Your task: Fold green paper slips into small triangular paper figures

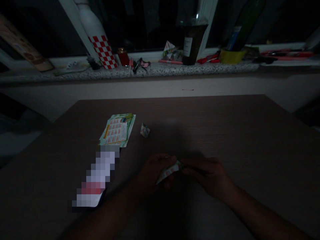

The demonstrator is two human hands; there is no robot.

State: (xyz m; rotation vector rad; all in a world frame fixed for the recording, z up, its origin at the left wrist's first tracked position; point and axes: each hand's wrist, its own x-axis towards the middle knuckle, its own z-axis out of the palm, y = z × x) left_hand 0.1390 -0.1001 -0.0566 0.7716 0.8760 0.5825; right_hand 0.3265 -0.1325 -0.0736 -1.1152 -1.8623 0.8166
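Low over a dark wooden table (225,126), both my hands meet on a small folded piece of printed paper (168,172). My left hand (153,173) pinches its left end, fingers curled. My right hand (208,175) grips the right end, fingers closed. A small folded paper figure (145,130) lies on the table beyond my hands. A stack of printed green and orange sheets (118,130) lies to its left. The scene is very dim.
A blurred rectangular object (96,178) lies left of my left hand. On the speckled windowsill (200,68) stand a red-and-white checked bottle (97,36), a dark bottle (191,40), a yellow tape roll (228,56), pens and small clutter.
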